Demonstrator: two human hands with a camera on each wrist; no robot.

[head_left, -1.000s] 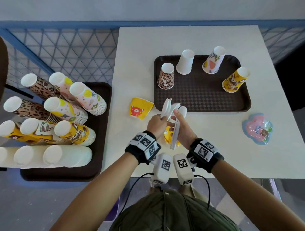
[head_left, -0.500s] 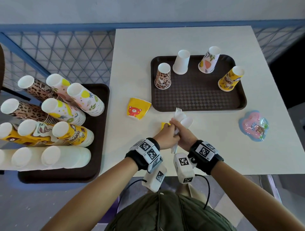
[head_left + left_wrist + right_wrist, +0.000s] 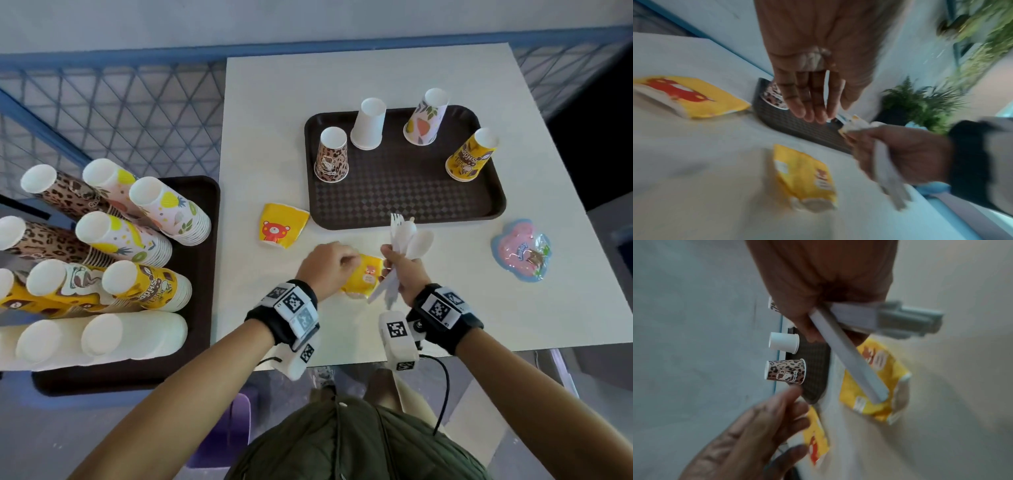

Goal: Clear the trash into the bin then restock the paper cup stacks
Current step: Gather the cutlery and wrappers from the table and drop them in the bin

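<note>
Cutlery [image 3: 403, 240], a white plastic bundle with a fork and spoons showing, is clamped in the right hand [image 3: 407, 270], just in front of the near edge of the brown tray [image 3: 404, 202] on the worktop [image 3: 342, 85]. Beside it the left hand [image 3: 327, 269] hangs with fingers loose and holding nothing, over a flattened yellow cup [image 3: 363, 275]. A second flattened cup [image 3: 281, 224] lies left of the tray, where four cups stand upside down.
</note>
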